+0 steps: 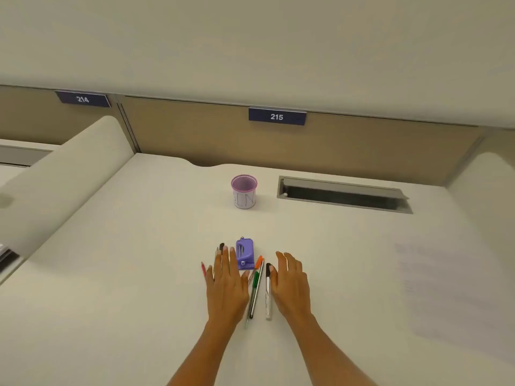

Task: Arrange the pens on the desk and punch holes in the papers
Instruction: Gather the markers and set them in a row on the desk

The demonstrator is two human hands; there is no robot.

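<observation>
Several pens lie on the cream desk (139,274) near its middle. My left hand (227,285) lies flat and open over some of them; a pink pen (203,270) and a black-tipped pen (221,246) stick out from under it. A green pen (254,291) and an orange-capped pen (259,261) lie between my hands. My right hand (291,285) is open, its thumb touching a white marker with a black cap (268,293). A purple hole punch (245,253) sits just beyond the pens. A purple-rimmed pen cup (244,192) stands farther back. White papers (446,296) lie at the right.
A recessed cable tray (344,194) with a raised lid is set into the desk at the back right. A tan partition (362,146) with label 215 closes the back. Cream dividers (69,176) flank both sides.
</observation>
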